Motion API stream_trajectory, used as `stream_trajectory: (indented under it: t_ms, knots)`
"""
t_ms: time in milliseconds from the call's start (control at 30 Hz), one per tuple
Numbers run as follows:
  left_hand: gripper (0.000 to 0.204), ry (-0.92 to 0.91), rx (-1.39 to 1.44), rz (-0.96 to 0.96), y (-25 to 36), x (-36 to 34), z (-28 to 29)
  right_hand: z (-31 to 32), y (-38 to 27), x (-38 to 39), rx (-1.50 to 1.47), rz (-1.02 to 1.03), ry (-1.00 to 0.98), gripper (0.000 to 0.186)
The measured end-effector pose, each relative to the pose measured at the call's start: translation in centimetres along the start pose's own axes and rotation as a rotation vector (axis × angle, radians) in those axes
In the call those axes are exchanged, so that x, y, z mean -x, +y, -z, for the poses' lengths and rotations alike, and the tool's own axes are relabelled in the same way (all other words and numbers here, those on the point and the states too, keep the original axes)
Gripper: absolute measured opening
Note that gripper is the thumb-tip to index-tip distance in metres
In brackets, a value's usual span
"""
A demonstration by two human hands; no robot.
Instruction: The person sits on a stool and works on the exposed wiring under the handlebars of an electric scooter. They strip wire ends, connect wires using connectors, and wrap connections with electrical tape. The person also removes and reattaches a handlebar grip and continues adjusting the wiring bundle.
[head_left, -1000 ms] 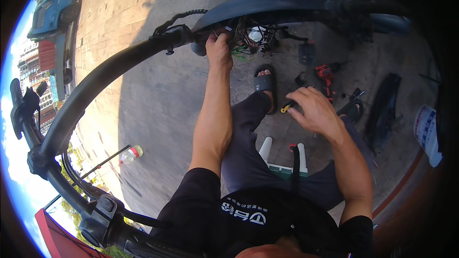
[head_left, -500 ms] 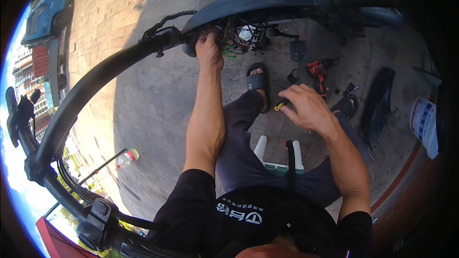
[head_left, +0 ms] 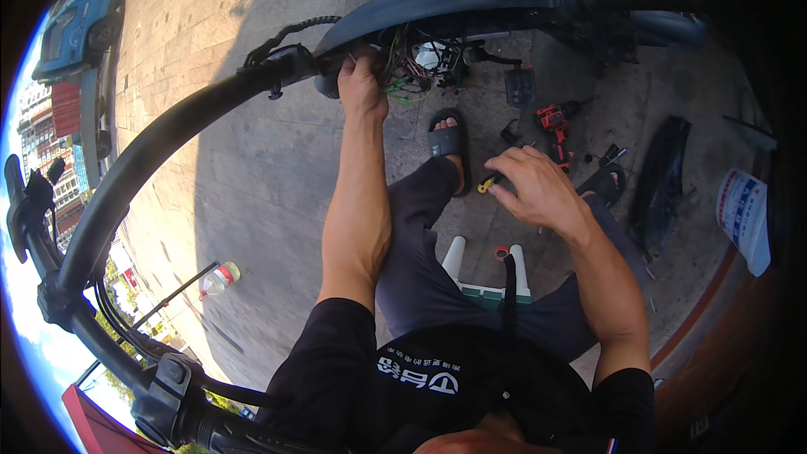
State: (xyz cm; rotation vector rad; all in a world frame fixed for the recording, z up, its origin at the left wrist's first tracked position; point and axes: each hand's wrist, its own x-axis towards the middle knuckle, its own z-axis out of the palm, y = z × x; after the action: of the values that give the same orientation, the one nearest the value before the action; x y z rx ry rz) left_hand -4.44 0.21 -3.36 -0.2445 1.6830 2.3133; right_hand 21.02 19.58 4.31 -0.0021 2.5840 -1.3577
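A dark electric bike frame spans the top of the view, with a bundle of thin coloured wires hanging out below its thick tube. My left hand reaches up to the frame's open end beside the wires. Its fingers are closed there, and what they pinch is hidden. Lower and to the right, my right hand is closed round a small yellow-and-black tool. Only the tool's yellow end and a dark part show, so its kind is unclear. That hand is apart from the frame.
A red-and-black cordless drill lies on the paving past my right hand. Farther right are a long black cover and a white bucket. The handlebar curves along the left. A green-and-white stool stands beneath me. A plastic bottle lies left.
The whole view has shifted slightly. My left hand stays at the frame's open end, and my right hand keeps its hold on the tool, with almost no other movement.
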Motion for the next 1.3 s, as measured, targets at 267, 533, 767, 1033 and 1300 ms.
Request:
stream_trajectory:
  t_ms: [267, 533, 767, 1033, 1300]
  knots:
    - [0.010, 0.017, 0.006, 0.002, 0.28, 0.29, -0.13, -0.07, 0.08, -0.01, -0.011, -0.004, 0.001, 0.034]
    - [0.010, -0.005, -0.016, 0.010, 0.13, -0.24, 0.41, -0.08, 0.04, 0.04, 0.002, -0.006, -0.002, 0.035]
    - [0.013, -0.019, -0.039, 0.026, 0.36, -0.27, 0.39, -0.15, 0.15, 0.05, 0.008, -0.003, -0.001, 0.035]
    - [0.019, -0.032, 0.013, 0.028, 0.66, 0.09, -0.16, -0.14, 0.10, 0.04, 0.008, 0.006, 0.005, 0.035]
    - [0.021, -0.033, 0.024, 0.044, 0.57, 0.22, -0.05, -0.18, 0.11, -0.02, 0.007, -0.013, -0.001, 0.035]
